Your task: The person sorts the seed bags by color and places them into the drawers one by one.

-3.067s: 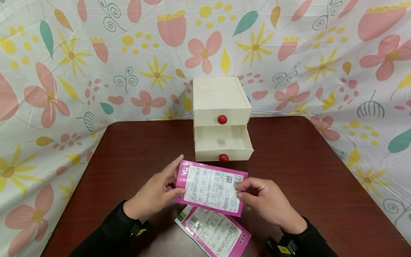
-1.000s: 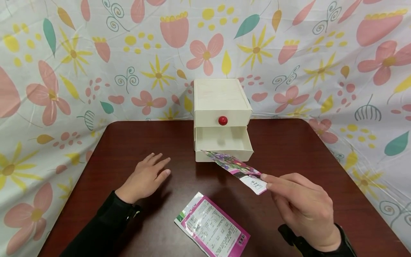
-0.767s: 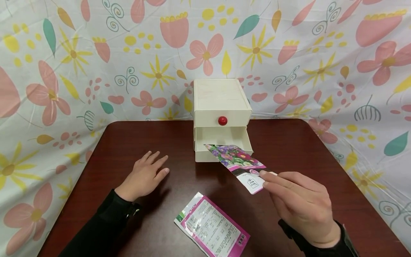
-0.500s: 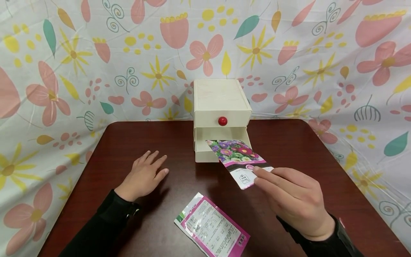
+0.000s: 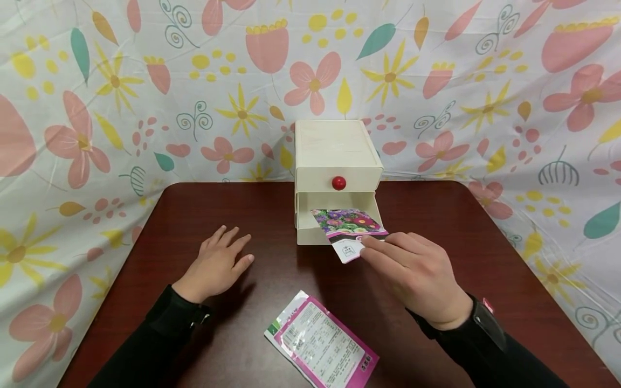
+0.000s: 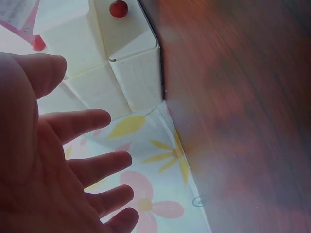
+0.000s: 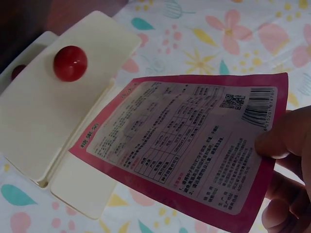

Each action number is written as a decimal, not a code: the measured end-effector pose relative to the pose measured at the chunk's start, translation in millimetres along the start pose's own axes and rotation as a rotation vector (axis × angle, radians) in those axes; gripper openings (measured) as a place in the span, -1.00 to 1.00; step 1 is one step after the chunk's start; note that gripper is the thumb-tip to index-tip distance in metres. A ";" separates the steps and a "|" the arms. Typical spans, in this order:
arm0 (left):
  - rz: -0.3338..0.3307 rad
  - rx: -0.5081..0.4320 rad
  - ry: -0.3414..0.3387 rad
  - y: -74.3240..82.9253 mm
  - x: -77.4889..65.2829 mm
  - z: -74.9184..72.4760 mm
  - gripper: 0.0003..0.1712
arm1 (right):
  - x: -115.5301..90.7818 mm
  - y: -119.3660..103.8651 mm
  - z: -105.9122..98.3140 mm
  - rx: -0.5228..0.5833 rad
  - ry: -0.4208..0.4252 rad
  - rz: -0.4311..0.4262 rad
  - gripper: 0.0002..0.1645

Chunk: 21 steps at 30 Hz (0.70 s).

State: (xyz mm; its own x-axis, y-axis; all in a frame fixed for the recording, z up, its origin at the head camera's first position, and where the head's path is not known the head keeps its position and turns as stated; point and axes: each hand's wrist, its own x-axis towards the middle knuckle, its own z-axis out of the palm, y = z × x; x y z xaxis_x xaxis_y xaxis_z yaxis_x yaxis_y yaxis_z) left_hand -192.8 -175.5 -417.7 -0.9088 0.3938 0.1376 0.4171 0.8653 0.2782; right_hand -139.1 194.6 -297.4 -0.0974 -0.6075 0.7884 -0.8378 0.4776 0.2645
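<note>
My right hand (image 5: 417, 272) pinches a flower seed packet (image 5: 349, 223) by its near right edge, flower picture facing up. In the head view its far end overlaps the pulled-out lower drawer (image 5: 310, 237) of a small cream drawer box (image 5: 339, 143). The right wrist view shows the packet's pink-bordered back (image 7: 184, 141) with printed text and a barcode. My left hand (image 5: 213, 264) is spread low over the table's left side, palm down, holding nothing. A second seed packet (image 5: 322, 339) lies label side up on the table between the hands.
The drawer box stands at the back of the dark brown table (image 5: 218, 210), its upper drawer closed, with a red knob (image 5: 338, 183). Behind hangs a white flower-print cloth (image 5: 194, 70).
The right hand has turned the packet from label up to picture up and carried it forward and left over the drawer. The left hand has let go of it and moved left.
</note>
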 end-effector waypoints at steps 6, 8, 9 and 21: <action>-0.001 -0.005 0.007 0.3 -0.6 -0.2 -0.40 | -11.4 12.2 17.4 -0.025 -0.082 0.026 -0.71; -0.002 -0.006 0.013 -0.2 -0.5 0.0 -0.40 | -14.4 15.5 24.0 -0.027 -0.089 0.028 -0.72; -0.003 -0.008 0.016 -0.3 -0.5 0.0 -0.40 | -15.7 16.8 27.1 -0.028 -0.088 0.029 -0.72; 0.000 -0.017 0.021 -3.6 -0.3 1.9 -0.42 | -23.8 24.5 48.4 -0.052 -0.096 0.050 -0.76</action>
State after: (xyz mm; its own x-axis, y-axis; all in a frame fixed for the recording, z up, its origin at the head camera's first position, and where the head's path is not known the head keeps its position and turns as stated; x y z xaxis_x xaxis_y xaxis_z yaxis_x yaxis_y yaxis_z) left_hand -194.1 -178.2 -420.5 -0.9086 0.3869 0.1574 0.4171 0.8598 0.2947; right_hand -183.2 190.1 -336.7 -0.1920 -0.6389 0.7450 -0.8018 0.5398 0.2564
